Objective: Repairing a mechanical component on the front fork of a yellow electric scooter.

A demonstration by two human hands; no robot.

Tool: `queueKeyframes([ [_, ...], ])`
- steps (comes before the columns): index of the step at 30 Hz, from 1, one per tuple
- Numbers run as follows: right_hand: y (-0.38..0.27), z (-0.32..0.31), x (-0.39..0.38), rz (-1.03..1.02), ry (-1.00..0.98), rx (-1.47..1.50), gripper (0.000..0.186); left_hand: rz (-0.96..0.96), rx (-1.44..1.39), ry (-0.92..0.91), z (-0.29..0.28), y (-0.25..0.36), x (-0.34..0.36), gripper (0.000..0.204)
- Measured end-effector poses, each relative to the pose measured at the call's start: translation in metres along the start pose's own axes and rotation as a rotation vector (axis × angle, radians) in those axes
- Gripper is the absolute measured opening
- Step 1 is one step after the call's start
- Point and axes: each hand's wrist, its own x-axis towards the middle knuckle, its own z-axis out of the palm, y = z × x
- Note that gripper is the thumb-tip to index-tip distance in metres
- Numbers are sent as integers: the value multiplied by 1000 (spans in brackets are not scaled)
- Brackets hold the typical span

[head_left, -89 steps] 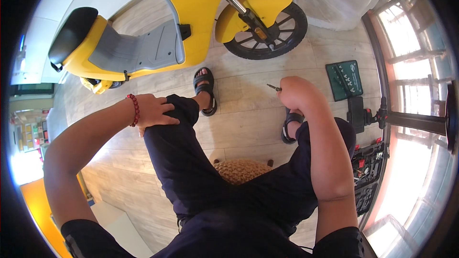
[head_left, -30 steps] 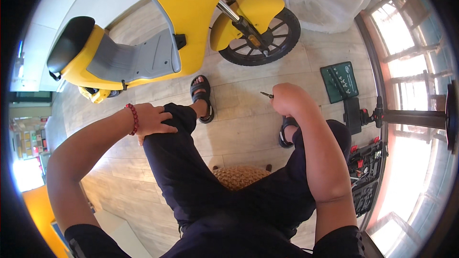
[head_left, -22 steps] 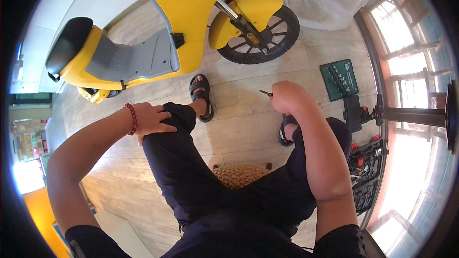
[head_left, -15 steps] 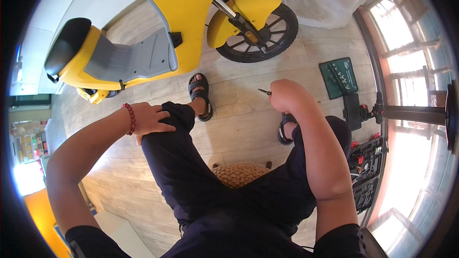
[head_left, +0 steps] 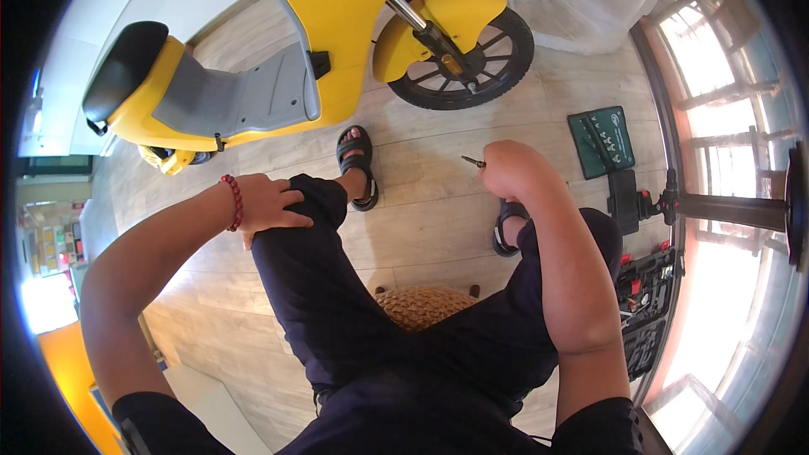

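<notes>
My left hand (head_left: 268, 204), with a red bead bracelet (head_left: 233, 202) at the wrist, lies on my left knee with its fingers spread, holding nothing. My right hand (head_left: 516, 170) hovers above the floor near my right foot, its fingers wrapped round a screwdriver (head_left: 474, 162). Only the thin dark shaft and tip stick out, pointing left; the handle is hidden inside the fist. Beyond my feet stands a yellow scooter (head_left: 354, 25), its black front wheel (head_left: 463, 67) ahead of the right hand and touching nothing of mine.
A green tool pouch (head_left: 602, 141) lies on the floor to the right. Near it are a black stand arm (head_left: 729, 209) and an open toolbox (head_left: 647, 303). A white plastic bag (head_left: 590, 0) sits at the far right. I sit on a woven stool (head_left: 421, 307).
The view has shifted slightly, so the scooter and floor items sit a little further right. Both hands keep their poses, and the screwdriver stays in my right hand.
</notes>
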Motion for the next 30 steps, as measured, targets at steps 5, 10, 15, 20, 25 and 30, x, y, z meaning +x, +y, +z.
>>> queueKeyframes([
  [5,1,3,5,14,-14,-32,24,-9,-3,-9,0,0,0,101],
  [10,4,8,8,-1,19,-51,25,-3,22,-18,0,0,1,102],
  [15,3,8,8,-4,31,-65,26,0,-4,-17,-2,1,-1,99],
  [20,4,11,9,-9,52,-45,27,-11,-10,-39,-2,1,-1,97],
  [25,3,9,9,2,47,-59,26,-12,1,-6,2,0,-1,101],
  [30,1,6,5,20,4,-58,26,-5,9,24,4,-2,0,102],
])
